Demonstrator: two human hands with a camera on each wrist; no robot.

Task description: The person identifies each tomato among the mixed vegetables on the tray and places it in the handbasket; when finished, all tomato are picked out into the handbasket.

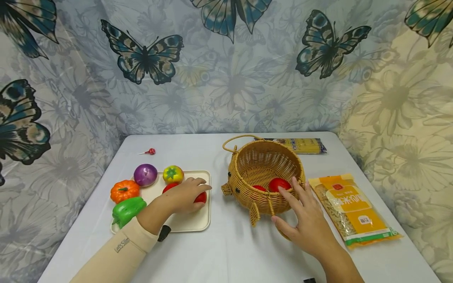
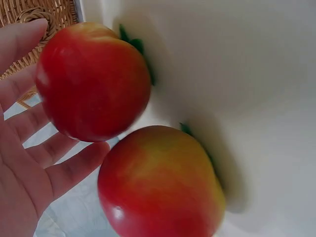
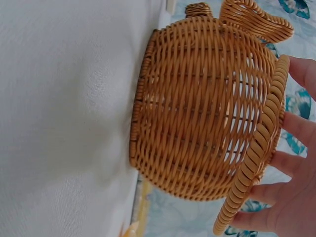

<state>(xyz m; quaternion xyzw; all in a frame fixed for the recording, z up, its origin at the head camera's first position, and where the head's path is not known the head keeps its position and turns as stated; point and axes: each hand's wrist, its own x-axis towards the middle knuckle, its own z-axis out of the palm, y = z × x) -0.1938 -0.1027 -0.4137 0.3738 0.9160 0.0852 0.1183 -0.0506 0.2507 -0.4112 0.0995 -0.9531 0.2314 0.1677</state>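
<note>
My left hand point(image 1: 187, 194) reaches over the cream tray point(image 1: 207, 224), fingers spread beside a red tomato point(image 2: 94, 81) with green leaves. Its little fingertip comes up at a second tomato point(image 2: 160, 182), red fading to yellow. In the head view this hand partly hides both. My right hand point(image 1: 308, 226) rests spread at the near rim of an animal-shaped wicker basket point(image 1: 247, 200). Its fingertips touch the rim, beside the twisted handle point(image 3: 256, 148). Inside the basket lie two round red things point(image 1: 279, 184), partly hidden by the rim.
On or beside the tray's left part are a yellow-red tomato point(image 1: 173, 174), a purple onion point(image 1: 145, 175), an orange pumpkin point(image 1: 124, 191) and a green pepper point(image 1: 128, 210). A red lollipop point(image 1: 151, 151) lies behind. Right of the basket are an orange bag point(image 1: 357, 210) and a yellow packet point(image 1: 304, 145).
</note>
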